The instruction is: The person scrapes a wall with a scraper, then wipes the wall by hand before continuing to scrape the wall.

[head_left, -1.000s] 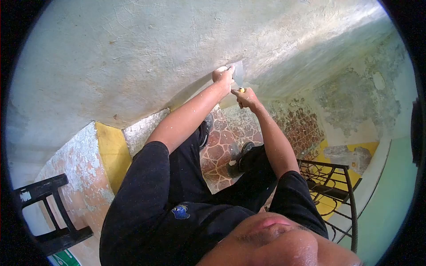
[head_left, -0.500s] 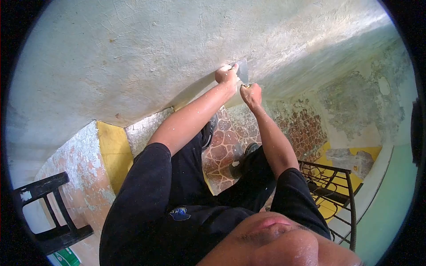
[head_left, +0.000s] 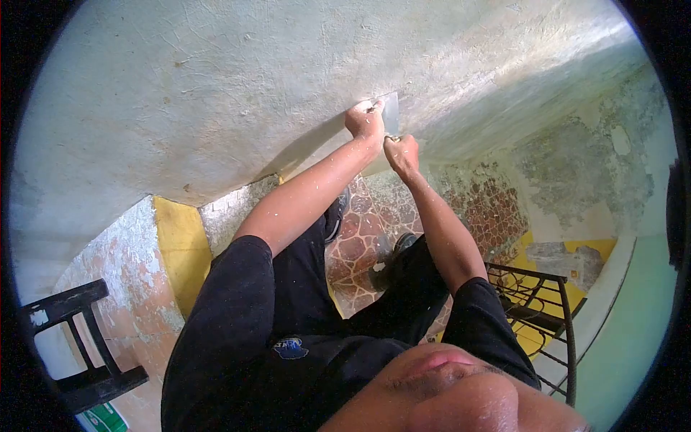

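Note:
A flat metal scraper blade (head_left: 391,114) lies against the rough, pale wall (head_left: 237,79). My left hand (head_left: 366,120) is closed on the blade's left side, with the thumb on top. At the blade's lower edge my right hand (head_left: 402,154) is closed in a pinch on the scraper. The fingers of both hands partly hide the tool. Small pale flakes dot both forearms.
Patterned brown floor (head_left: 360,230) shows between my legs and shoes. A black metal railing (head_left: 540,302) stands at the right, a black frame (head_left: 90,345) at the lower left. Peeling, stained wall (head_left: 568,173) is at the right, with a yellow panel (head_left: 180,234) at the left.
Both hands and the scraper have shifted slightly to the left along the wall. The grip looks the same.

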`<state>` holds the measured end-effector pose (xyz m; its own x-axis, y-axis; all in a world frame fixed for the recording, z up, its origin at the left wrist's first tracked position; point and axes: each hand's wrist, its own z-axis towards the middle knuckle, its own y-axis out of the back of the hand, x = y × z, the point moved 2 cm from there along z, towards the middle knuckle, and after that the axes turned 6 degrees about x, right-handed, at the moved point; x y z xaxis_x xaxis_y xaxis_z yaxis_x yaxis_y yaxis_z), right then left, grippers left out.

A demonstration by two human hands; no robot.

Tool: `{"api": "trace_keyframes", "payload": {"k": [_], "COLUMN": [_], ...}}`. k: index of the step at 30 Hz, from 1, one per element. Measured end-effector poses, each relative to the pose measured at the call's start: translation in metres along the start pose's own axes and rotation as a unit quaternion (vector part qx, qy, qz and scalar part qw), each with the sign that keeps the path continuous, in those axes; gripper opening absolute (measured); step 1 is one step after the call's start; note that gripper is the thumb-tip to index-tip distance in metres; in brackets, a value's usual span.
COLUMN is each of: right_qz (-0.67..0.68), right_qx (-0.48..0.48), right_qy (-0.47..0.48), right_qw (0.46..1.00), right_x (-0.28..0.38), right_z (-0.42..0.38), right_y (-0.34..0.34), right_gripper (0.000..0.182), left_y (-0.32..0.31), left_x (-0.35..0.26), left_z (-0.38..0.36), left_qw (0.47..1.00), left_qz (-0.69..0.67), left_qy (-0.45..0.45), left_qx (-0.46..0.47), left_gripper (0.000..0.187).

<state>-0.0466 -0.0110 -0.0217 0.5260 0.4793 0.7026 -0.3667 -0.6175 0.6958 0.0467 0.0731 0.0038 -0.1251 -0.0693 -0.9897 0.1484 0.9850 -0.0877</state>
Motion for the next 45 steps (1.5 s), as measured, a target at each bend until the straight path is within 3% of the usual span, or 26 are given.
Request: {"api": "trace_keyframes", "payload": {"k": [4,7,9,10,13,16,17,20,21,22,23,26,28,29,32,34,35,36,38,39,41,42,45], "right_qz": [0.049,0.161,0.273,0.303,0.367,0.434,0.434,0.465,0.564,0.655,0.676,0.686,0.626,0.567,0.540,0.495,0.452,0.460,0.346,0.350,0.316,0.355,0.352], "right_qx": [0.026,0.073,0.138,0.149,0.169,0.222,0.234,0.267,0.258,0.245,0.274,0.278,0.260,0.202,0.192,0.123,0.063,0.064,-0.112,-0.115,-0.078,0.018,0.023], "right_qy": [-0.006,-0.031,-0.086,-0.107,-0.148,-0.162,-0.184,-0.170,-0.178,-0.183,-0.094,-0.042,-0.113,-0.161,-0.199,-0.126,-0.097,-0.101,0.090,0.086,0.121,0.079,0.068], "right_qw": [0.998,0.984,0.948,0.935,0.903,0.858,0.850,0.827,0.764,0.691,0.677,0.671,0.726,0.782,0.795,0.851,0.884,0.880,0.927,0.926,0.938,0.931,0.933], "right_x": [-0.010,-0.003,0.007,0.012,0.026,0.033,0.036,0.040,0.043,0.047,0.049,0.044,0.031,0.055,0.060,0.061,0.064,0.064,0.068,0.068,0.074,0.072,0.076], "right_z": [0.005,-0.005,-0.017,-0.022,-0.039,-0.049,-0.054,-0.058,-0.059,-0.059,-0.055,-0.053,-0.058,-0.082,-0.090,-0.096,-0.101,-0.107,-0.114,-0.113,-0.109,-0.107,-0.107], "right_y": [-0.010,-0.008,-0.006,-0.005,-0.005,-0.003,-0.002,-0.008,-0.012,-0.015,-0.007,-0.012,-0.029,-0.020,-0.044,-0.053,-0.058,-0.064,-0.061,-0.063,-0.063,-0.064,-0.059], "right_gripper": [0.037,0.035,0.033,0.021,0.025,0.031,0.037,0.034,0.035,0.036,0.038,0.037,0.037,0.036,0.033,0.021,0.022,0.022,0.053,0.053,0.075,0.080,0.079], "left_y": [-0.001,0.001,0.002,0.002,0.006,0.018,0.022,0.028,0.031,0.028,0.023,0.017,0.021,0.026,0.046,0.053,0.057,0.060,0.065,0.064,0.064,0.065,0.065], "left_x": [-0.007,-0.014,-0.017,-0.016,-0.018,-0.032,-0.040,-0.064,-0.070,-0.071,-0.074,-0.070,-0.065,-0.063,-0.047,-0.042,-0.042,-0.041,-0.042,-0.042,-0.048,-0.051,-0.060], "left_z": [-0.006,-0.013,-0.014,-0.015,-0.013,-0.012,-0.018,-0.034,-0.042,-0.052,-0.058,-0.059,-0.045,-0.038,-0.014,-0.001,0.000,0.002,0.003,0.003,-0.002,-0.004,-0.012], "left_qw": [1.000,0.999,0.998,0.998,0.996,0.966,0.964,0.945,0.941,0.916,0.883,0.889,0.877,0.867,0.843,0.826,0.852,0.876,0.899,0.896,0.889,0.881,0.860], "left_qz": [-0.025,0.015,0.045,0.048,0.058,0.209,0.217,0.262,0.269,0.282,0.291,0.323,0.357,0.385,0.432,0.461,0.424,0.385,0.336,0.341,0.363,0.383,0.424], "left_qy": [0.003,0.027,-0.012,-0.015,-0.042,-0.148,-0.149,-0.135,-0.138,-0.162,-0.184,-0.162,-0.172,-0.181,-0.190,-0.206,-0.190,-0.174,-0.154,-0.154,-0.190,-0.194,-0.225], "left_qx": [-0.009,-0.043,-0.047,-0.044,-0.044,0.042,0.044,0.143,0.149,0.236,0.320,0.280,0.272,0.259,0.258,0.251,0.242,0.232,0.235,0.239,0.205,0.198,0.175], "left_gripper": [0.014,0.018,0.019,0.019,0.013,0.021,0.021,0.019,0.019,0.019,0.021,0.031,0.032,0.034,0.031,0.028,0.023,0.018,0.011,0.011,0.010,0.012,0.015]}}
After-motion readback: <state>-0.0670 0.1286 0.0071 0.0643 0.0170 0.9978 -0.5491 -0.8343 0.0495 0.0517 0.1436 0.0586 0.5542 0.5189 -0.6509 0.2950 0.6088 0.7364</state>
